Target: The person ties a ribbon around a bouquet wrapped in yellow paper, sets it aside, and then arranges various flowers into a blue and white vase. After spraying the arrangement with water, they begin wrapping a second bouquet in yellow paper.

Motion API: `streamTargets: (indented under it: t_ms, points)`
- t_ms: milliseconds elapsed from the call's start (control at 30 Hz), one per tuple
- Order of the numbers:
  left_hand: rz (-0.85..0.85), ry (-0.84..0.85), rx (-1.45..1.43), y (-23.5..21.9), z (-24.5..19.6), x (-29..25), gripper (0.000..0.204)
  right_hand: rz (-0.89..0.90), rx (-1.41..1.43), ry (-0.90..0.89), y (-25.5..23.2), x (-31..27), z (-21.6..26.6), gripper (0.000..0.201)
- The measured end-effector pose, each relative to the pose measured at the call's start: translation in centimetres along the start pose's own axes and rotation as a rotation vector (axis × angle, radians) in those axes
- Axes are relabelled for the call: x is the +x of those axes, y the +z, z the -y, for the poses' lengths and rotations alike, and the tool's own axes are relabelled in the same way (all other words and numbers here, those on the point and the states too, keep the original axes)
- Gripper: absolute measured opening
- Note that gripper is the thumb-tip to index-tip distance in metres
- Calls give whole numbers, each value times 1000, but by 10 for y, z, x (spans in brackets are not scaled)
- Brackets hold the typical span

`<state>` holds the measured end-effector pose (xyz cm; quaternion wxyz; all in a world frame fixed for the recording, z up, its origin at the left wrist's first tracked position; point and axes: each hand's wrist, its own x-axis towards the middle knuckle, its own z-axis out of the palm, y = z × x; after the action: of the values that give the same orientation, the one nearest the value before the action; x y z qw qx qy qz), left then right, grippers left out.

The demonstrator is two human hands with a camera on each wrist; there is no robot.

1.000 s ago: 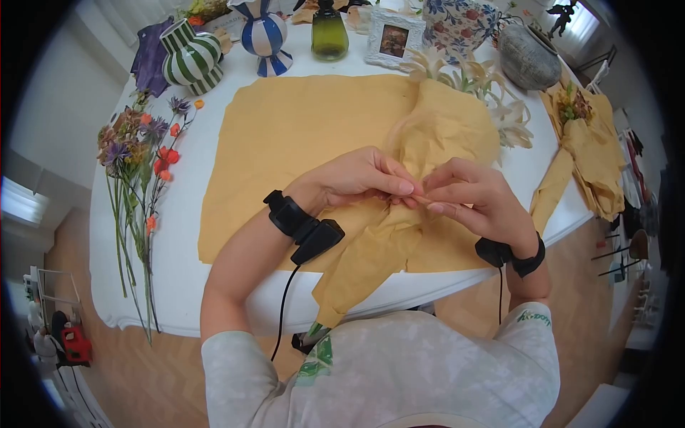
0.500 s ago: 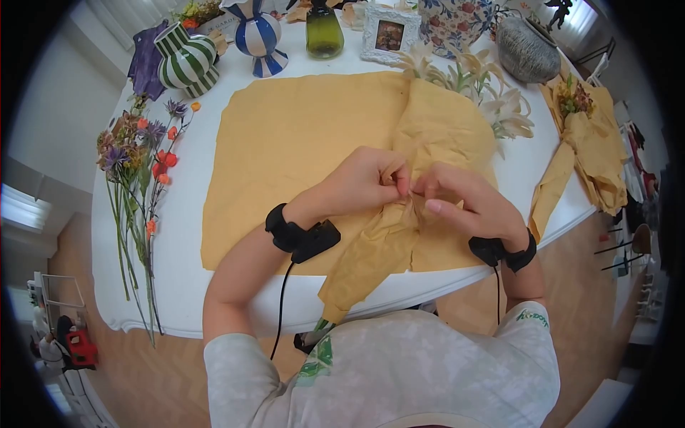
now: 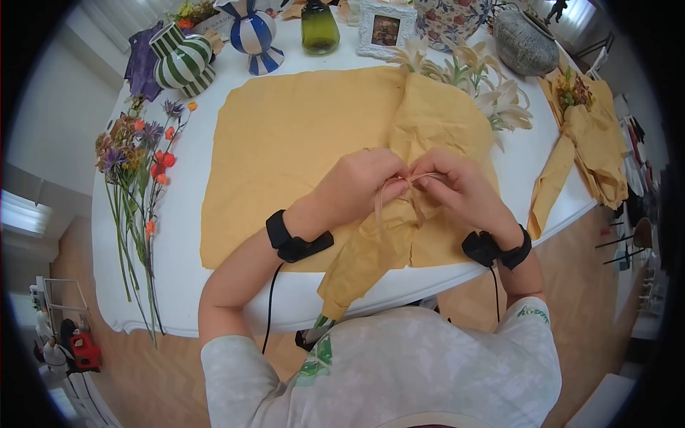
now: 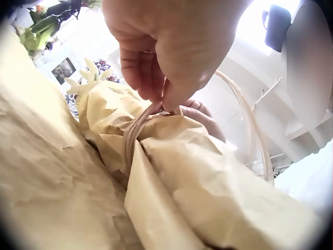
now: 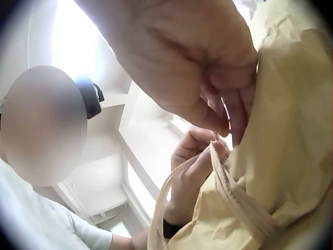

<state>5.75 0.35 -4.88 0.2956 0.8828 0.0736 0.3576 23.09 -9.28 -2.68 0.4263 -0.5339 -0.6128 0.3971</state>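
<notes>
A bouquet of pale lilies (image 3: 503, 103) lies wrapped in yellow-tan paper (image 3: 364, 267), its stem end toward the person. A beige ribbon (image 4: 131, 136) goes round the gathered waist of the wrap. My left hand (image 3: 354, 187) pinches the ribbon at the waist, and a loop of it hangs below those fingers. Close on the other side, my right hand (image 3: 462, 191) pinches a ribbon strand between thumb and fingers. In the right wrist view the ribbon (image 5: 223, 179) runs up from the paper to the fingertips, where its crossing is partly hidden.
A flat sheet of tan paper (image 3: 285, 143) lies beneath the bouquet. Loose flowers (image 3: 135, 164) lie at the left, and another wrapped bouquet (image 3: 596, 153) at the right. Along the back stand a striped green vase (image 3: 183, 60), a blue-striped vase (image 3: 252, 36), a green bottle (image 3: 319, 30) and a grey pot (image 3: 524, 43).
Both hands have shifted slightly upward to the wrap's waist, and their fingers have rearranged on the ribbon. A ribbon loop now shows below the left hand, and a strand at the right fingers.
</notes>
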Motion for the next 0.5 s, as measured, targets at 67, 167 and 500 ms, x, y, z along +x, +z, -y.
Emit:
streamTargets:
  t_ms: [67,167,500]
  points:
    - [24,-68,-37,-2,2,-1,13,6,-10,39,-4,-2,1,8]
    - [121,-227,-110,-8,3,0,15,63,-242,-14,-13,-4,10,11]
    - [405,-618,-368,-27,23,-20,25,46,-374,-7,-30,-38,9,14]
